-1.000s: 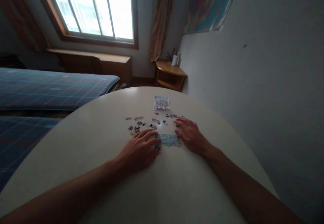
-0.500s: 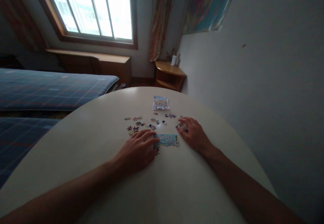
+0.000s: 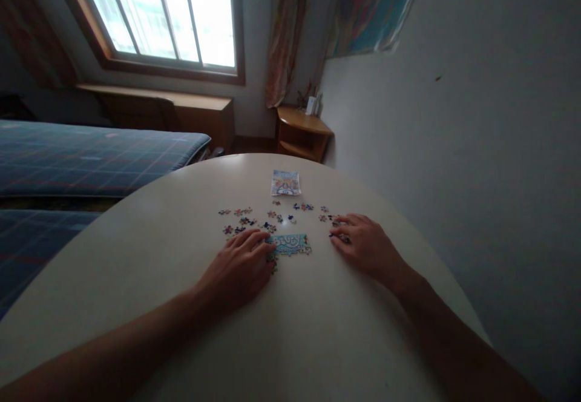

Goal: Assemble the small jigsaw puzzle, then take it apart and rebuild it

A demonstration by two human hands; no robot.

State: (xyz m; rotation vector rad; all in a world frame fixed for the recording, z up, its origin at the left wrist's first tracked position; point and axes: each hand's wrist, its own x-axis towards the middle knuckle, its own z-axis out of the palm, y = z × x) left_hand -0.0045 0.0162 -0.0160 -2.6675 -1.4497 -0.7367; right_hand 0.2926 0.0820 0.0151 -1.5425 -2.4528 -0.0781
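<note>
A joined strip of jigsaw puzzle [image 3: 290, 244], light blue with white shapes, lies on the table. My left hand [image 3: 242, 263] rests flat over its left end, fingers stretched out, hiding part of it. Below those fingertips a few more joined pieces [image 3: 273, 264] stick out. To the right of the strip, my right hand [image 3: 365, 247] is bent over several loose puzzle pieces [image 3: 341, 238], thumb and fingers apart. Its fingertips touch or hover just above them; I cannot tell which. More loose pieces [image 3: 246, 221] are scattered beyond my left hand.
A small printed picture packet [image 3: 285, 183] lies behind the pieces on the round white table [image 3: 313, 341]. Beds with plaid mattresses [image 3: 91, 154] stand at the left. A wooden corner cabinet [image 3: 305, 121] is beyond the table, and a wall [image 3: 490, 160] runs along the right.
My right hand has moved right, away from the strip, and some loose pieces now show left of its fingers. My left hand stays on the strip. The view has shifted slightly.
</note>
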